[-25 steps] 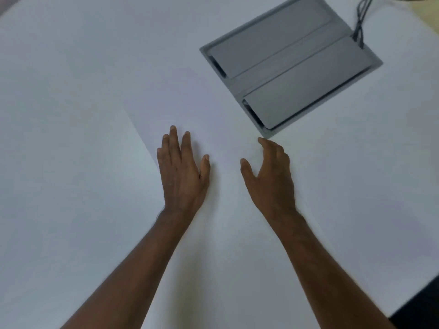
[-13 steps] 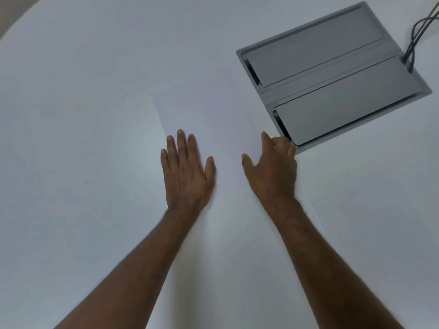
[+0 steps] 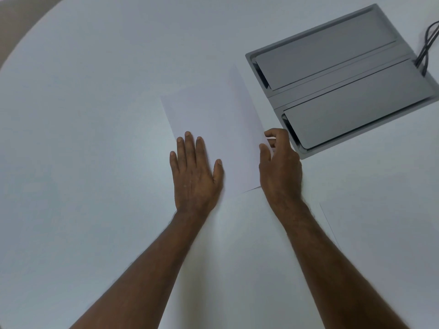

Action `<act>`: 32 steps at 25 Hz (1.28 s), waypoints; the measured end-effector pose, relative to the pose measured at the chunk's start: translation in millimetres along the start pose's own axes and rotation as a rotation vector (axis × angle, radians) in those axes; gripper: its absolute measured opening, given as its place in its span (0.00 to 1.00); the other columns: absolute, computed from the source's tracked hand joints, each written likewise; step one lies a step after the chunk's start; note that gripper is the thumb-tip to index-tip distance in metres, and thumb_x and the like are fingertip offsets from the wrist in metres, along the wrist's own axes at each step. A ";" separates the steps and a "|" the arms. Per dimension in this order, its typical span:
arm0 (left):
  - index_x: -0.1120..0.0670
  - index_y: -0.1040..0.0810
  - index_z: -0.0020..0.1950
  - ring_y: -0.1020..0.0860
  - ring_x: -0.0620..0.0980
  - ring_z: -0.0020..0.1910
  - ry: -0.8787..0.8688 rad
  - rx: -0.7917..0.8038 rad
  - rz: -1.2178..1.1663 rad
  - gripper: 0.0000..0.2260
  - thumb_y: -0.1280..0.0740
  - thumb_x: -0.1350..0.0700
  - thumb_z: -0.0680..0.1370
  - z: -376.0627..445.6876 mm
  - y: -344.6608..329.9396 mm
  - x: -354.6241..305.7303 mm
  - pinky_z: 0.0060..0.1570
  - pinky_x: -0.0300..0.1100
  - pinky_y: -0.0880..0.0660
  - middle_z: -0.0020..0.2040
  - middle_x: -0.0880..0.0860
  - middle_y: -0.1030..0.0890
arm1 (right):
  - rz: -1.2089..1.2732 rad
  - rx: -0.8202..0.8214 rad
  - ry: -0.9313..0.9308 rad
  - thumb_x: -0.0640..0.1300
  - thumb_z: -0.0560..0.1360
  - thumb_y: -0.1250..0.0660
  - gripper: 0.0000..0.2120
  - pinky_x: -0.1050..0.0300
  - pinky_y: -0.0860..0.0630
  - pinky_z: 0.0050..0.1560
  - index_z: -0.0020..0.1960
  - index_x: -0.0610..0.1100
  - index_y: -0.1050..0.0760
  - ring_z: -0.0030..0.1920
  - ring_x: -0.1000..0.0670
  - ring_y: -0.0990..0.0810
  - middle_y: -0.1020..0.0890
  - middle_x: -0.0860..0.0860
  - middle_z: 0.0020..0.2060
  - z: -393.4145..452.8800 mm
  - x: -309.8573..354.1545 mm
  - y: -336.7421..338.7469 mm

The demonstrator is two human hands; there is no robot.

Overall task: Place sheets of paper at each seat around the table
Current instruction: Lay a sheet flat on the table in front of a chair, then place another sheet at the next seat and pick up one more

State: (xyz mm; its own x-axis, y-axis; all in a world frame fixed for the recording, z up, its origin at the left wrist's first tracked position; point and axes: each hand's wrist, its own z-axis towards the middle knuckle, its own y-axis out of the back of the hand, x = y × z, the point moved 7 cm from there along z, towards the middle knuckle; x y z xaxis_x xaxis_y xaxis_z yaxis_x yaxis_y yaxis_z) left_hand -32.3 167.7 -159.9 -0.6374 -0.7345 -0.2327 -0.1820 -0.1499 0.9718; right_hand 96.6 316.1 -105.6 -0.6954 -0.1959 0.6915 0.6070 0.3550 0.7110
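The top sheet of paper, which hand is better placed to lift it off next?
Probably the right hand: its fingers curl at the top sheet's right edge, beside the grey panel. The left hand lies flat, palm down on the paper.

grey cable box [image 3: 342, 79], black cables [image 3: 426, 47] beside.

2 bare forearms reach in from the bottom edge — no sleeves, watch or bracelet on either. The left hand [image 3: 196, 172] and the right hand [image 3: 280, 167] wear no rings or gloves — nails short, fine hair along both forearms.
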 end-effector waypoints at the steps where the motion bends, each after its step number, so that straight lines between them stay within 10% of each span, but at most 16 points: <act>1: 0.59 0.45 0.85 0.50 0.61 0.86 0.003 -0.001 -0.033 0.31 0.47 0.44 0.86 -0.2 0.9 0.5 0.83 0.60 0.50 0.86 0.61 0.47 | 0.028 -0.006 -0.006 0.42 0.85 0.34 0.11 0.44 0.17 0.59 0.66 0.48 0.27 0.57 0.46 0.16 0.14 0.49 0.59 -1.3 0.8 2.1; 9: 0.54 0.48 0.86 0.49 0.47 0.85 0.229 -0.043 -0.847 0.30 0.39 0.51 0.87 -2.6 28.9 33.8 0.84 0.44 0.51 0.87 0.51 0.48 | 0.418 -0.004 -0.128 0.40 0.82 0.30 0.10 0.44 0.17 0.64 0.58 0.54 0.23 0.60 0.50 0.14 0.14 0.52 0.57 -29.3 3.6 10.7; 15: 0.45 0.37 0.82 0.23 0.46 0.70 0.632 0.119 -1.398 0.25 0.35 0.49 0.85 2.1 48.0 106.6 0.73 0.51 0.26 0.74 0.47 0.24 | 0.661 -0.098 -0.312 0.40 0.80 0.28 0.12 0.60 0.17 0.53 0.53 0.58 0.22 0.54 0.55 0.13 0.12 0.52 0.53 -91.5 15.3 -16.3; 22: 0.50 0.16 0.45 0.21 0.49 0.44 0.632 0.206 -1.205 0.08 0.31 0.52 0.83 1.5 85.4 216.4 0.46 0.41 0.24 0.45 0.48 0.16 | 0.821 -0.173 -0.466 0.38 0.80 0.27 0.12 0.68 0.21 0.51 0.53 0.56 0.21 0.48 0.61 0.14 0.12 0.57 0.47 -181.2 57.4 -97.9; 28: 0.57 0.14 0.43 0.22 0.49 0.40 0.484 0.212 -0.962 0.11 0.30 0.53 0.81 21.9 119.5 291.5 0.45 0.44 0.24 0.42 0.52 0.15 | 0.873 -0.110 -0.541 0.36 0.79 0.27 0.15 0.59 0.16 0.56 0.59 0.52 0.24 0.55 0.49 0.12 0.11 0.49 0.55 -244.4 100.6 -167.3; 32: 0.55 0.14 0.43 0.20 0.51 0.42 0.398 0.300 -0.732 0.11 0.30 0.50 0.80 40.9 127.7 329.8 0.49 0.52 0.19 0.45 0.55 0.13 | 0.604 -0.118 -0.392 0.37 0.78 0.26 0.24 0.70 0.21 0.51 0.68 0.53 0.30 0.58 0.55 0.19 0.25 0.58 0.64 -254.9 125.4 -178.3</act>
State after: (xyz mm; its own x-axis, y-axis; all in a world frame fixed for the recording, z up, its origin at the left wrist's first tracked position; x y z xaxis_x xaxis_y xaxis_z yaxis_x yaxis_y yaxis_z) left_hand -296.3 -66.7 -114.1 0.0134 -0.7064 -0.7077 -0.6664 -0.5340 0.5204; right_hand -0.8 -4.7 -113.0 -0.2992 0.3530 0.8865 0.9505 0.1923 0.2443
